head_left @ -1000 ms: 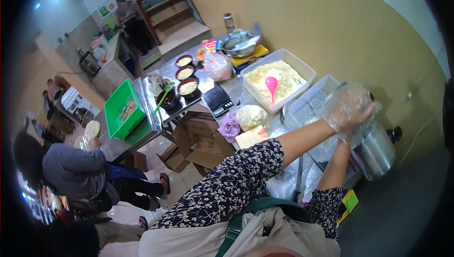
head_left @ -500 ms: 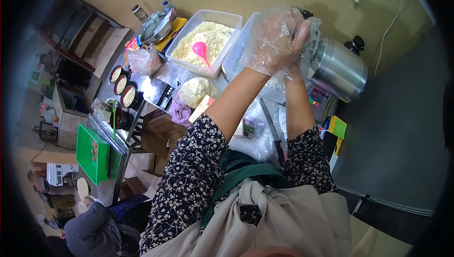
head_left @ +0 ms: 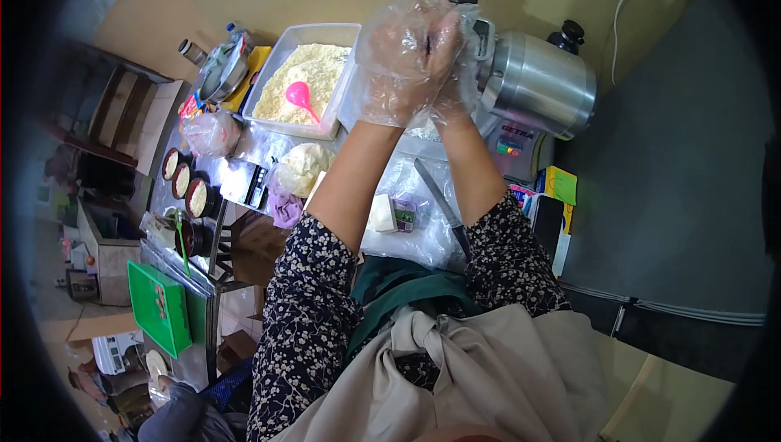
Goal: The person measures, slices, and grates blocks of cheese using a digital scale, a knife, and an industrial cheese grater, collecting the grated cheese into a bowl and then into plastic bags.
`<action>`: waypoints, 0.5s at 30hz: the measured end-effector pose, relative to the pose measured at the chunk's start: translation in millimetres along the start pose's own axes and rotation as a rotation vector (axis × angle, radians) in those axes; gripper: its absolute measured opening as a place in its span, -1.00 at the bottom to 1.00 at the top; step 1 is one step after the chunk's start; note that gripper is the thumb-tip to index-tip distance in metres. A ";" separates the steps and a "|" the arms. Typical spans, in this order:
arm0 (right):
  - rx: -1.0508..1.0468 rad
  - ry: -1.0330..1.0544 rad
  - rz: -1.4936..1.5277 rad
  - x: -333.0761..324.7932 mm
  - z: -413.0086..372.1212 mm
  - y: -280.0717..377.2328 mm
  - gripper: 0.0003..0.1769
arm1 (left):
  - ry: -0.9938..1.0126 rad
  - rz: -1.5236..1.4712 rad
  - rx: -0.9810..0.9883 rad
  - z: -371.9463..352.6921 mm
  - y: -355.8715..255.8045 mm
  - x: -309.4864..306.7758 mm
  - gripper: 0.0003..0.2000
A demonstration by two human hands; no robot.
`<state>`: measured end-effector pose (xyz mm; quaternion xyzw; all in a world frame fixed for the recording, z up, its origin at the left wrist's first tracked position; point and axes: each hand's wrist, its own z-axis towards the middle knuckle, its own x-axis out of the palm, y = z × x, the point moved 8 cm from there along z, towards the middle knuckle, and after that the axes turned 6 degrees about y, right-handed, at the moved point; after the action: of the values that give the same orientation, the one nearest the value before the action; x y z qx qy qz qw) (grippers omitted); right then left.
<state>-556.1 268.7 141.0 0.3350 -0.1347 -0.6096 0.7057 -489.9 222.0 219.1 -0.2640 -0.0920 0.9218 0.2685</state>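
Observation:
Clear plastic gloves cover both of my hands, which are raised and clasped together above a clear plastic box [head_left: 350,108] of white powder. My left hand [head_left: 403,55] lies over the near side, its fingers curled against the other palm. My right hand [head_left: 452,76] is pressed to it from the right and partly hidden. Whatever is between the palms, if anything, cannot be made out. Left of the hands stands another plastic box [head_left: 332,120] of pale yellow crumbly powder, with a pink scoop [head_left: 299,96] lying in it.
A metal mixer [head_left: 541,84] stands to the right. Nearer me are a long knife [head_left: 439,206] on plastic sheeting, a bagged pale dough lump [head_left: 303,167] and a scale [head_left: 244,185]. Several dark bowls [head_left: 197,198] and a green tray [head_left: 159,308] are left. Another person's sleeve [head_left: 195,413] shows lower left.
The whole view has shifted, so things sit further left. My clasped hands have moved slightly left relative to the boxes and stay pressed together.

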 end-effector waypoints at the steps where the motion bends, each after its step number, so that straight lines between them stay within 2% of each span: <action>1: -0.064 -0.059 -0.012 -3.6 -0.8 8.2 -0.71 | 0.026 0.003 -0.005 -0.1 1.1 1.7 -0.86; 2: -0.126 -0.115 -0.021 -8.3 -3.5 16.6 -0.72 | 0.028 -0.002 -0.004 -1.2 0.5 2.5 -0.86; 3: -0.062 -0.076 0.103 -7.7 -2.5 13.0 -0.70 | 0.031 -0.012 -0.012 -1.9 0.9 2.9 -0.86; 4: -0.065 -0.079 0.103 -8.2 -2.8 11.3 -0.70 | 0.035 -0.020 -0.019 -1.6 0.4 2.4 -0.86; 6: 0.059 -0.026 0.131 -3.9 -3.2 -1.8 -0.63 | 0.054 -0.021 -0.037 -1.0 -1.8 2.8 -0.86; 10: -0.023 -0.086 0.043 -7.8 -6.9 2.7 -0.53 | 0.071 -0.043 -0.049 0.1 -7.1 1.6 -0.84; 12: -0.335 -0.063 -0.472 -0.3 -13.5 18.6 -0.46 | 0.073 -0.061 -0.045 0.0 -7.8 1.5 -0.84; 13: -0.336 -0.066 -0.474 1.6 -15.6 18.3 -0.46 | 0.075 -0.079 -0.046 -0.5 -6.7 1.9 -0.84; 15: -0.204 -0.122 -0.238 -2.3 -18.3 7.0 -0.42 | 0.042 -0.065 0.000 -1.8 -4.2 2.3 -0.87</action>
<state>-540.2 276.8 132.4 0.2374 -0.0741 -0.7188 0.6492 -488.7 226.9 217.9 -0.2804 -0.0949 0.9069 0.3000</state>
